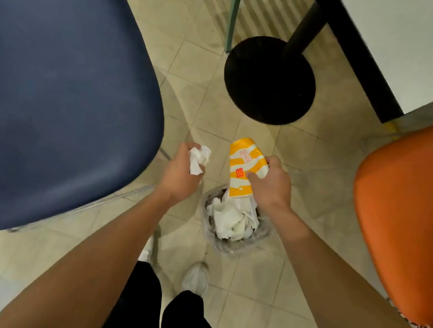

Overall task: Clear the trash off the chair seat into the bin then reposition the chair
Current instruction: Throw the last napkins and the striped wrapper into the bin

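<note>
The dark blue padded chair seat point(53, 83) fills the left of the view. It is smooth, rounded at the corners, faintly matt like vinyl, and no trash shows on it, so the clearing looks nearly done and what is left is the drop. Opposite it is a glossy orange chair seat point(412, 221) of the same rounded shape, and I cannot tell for sure which chair is the one to be moved.

The small round bin with a clear plastic liner point(225, 249) stands on the beige tiled floor point(289, 287) between the two seats, just ahead of the person's feet. It is already heaped with crumpled white paper point(229, 219). The mouth is narrow and the heap soft, so each piece should be let go low and directly over the middle. The stiffer one should go in end first and be pressed down so that it does not tip out.

That stiffer piece is a flattened yellow-and-white striped paper carton point(243, 167), creased and long. Its lower edge is over the bin's rim. The right hand point(271, 183) holds it with thumb and fingers curled round one side.

The left hand point(180, 175) is closed round a crumpled white paper napkin point(199, 158), which is light and springy. This hand is beside the bin rather than over it and should shift inward before it lets go.
</note>
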Motion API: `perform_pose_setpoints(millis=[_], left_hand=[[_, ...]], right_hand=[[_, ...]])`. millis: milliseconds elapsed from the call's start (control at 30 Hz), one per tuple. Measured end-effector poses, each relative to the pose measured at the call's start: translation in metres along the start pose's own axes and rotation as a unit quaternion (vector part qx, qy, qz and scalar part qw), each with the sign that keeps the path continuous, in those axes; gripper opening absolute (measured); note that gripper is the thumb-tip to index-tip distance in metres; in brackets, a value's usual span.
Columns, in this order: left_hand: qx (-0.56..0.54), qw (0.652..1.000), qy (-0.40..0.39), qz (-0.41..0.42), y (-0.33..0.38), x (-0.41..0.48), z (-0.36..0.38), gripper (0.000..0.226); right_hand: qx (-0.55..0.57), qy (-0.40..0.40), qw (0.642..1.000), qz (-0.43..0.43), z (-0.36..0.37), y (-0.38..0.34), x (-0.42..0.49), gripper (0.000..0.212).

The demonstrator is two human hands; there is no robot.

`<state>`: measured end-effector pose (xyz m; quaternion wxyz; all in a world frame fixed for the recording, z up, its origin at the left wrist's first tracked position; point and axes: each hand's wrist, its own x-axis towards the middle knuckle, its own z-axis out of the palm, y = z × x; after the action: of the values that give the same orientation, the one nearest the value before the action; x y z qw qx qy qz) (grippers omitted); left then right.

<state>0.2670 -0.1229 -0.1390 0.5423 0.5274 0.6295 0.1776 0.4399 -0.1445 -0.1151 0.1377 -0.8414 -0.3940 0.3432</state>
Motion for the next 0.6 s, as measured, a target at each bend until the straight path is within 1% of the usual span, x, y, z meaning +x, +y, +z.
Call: perform_pose_setpoints(millis=[67,100,133,167,200,233,300,333,433,500,533,600], left_hand=[[0.010,1.000,-0.007,0.017,-0.005,-0.005,0.022,0.023],[0.022,0.999,-0.007,0.032,-0.007,-0.006,0.031,0.022],[0.035,0.999,-0.010,0.041,-0.009,-0.007,0.041,0.028],[0.041,0.998,-0.016,0.046,-0.012,-0.010,0.051,0.029],[0.056,0.997,-0.032,0.042,-0.017,-0.011,0.061,0.020],[0.071,0.996,-0.050,0.034,-0.023,-0.011,0.067,0.019],[0.111,0.988,-0.106,0.023,-0.039,-0.008,0.087,0.043],[0.130,0.983,-0.128,0.024,-0.044,-0.007,0.094,0.047],[0.164,0.971,-0.171,0.041,-0.061,-0.001,0.120,0.050],[0.206,0.957,-0.199,0.053,-0.074,0.005,0.134,0.054],[0.244,0.944,-0.212,0.061,-0.087,0.009,0.144,0.057],[0.326,0.916,-0.211,0.102,-0.104,0.014,0.157,0.061]], right_hand=[[-0.008,0.006,1.000,0.010,-0.003,0.022,0.001,0.034],[-0.013,0.008,1.000,0.015,-0.003,0.031,0.002,0.033],[-0.014,0.011,1.000,0.023,-0.002,0.042,0.003,0.033],[-0.014,0.011,0.999,0.034,-0.001,0.052,0.003,0.033],[-0.015,0.009,0.999,0.047,0.002,0.064,0.004,0.033],[-0.019,0.006,0.998,0.055,0.004,0.072,0.004,0.033],[-0.033,0.001,0.997,0.077,0.014,0.093,0.007,0.034],[-0.041,-0.004,0.996,0.085,0.018,0.101,0.008,0.034],[-0.052,-0.008,0.992,0.115,0.037,0.129,0.019,0.034],[-0.043,-0.004,0.991,0.130,0.053,0.143,0.027,0.033],[-0.035,-0.002,0.990,0.138,0.064,0.154,0.031,0.033],[-0.024,-0.004,0.989,0.146,0.079,0.167,0.037,0.034]])
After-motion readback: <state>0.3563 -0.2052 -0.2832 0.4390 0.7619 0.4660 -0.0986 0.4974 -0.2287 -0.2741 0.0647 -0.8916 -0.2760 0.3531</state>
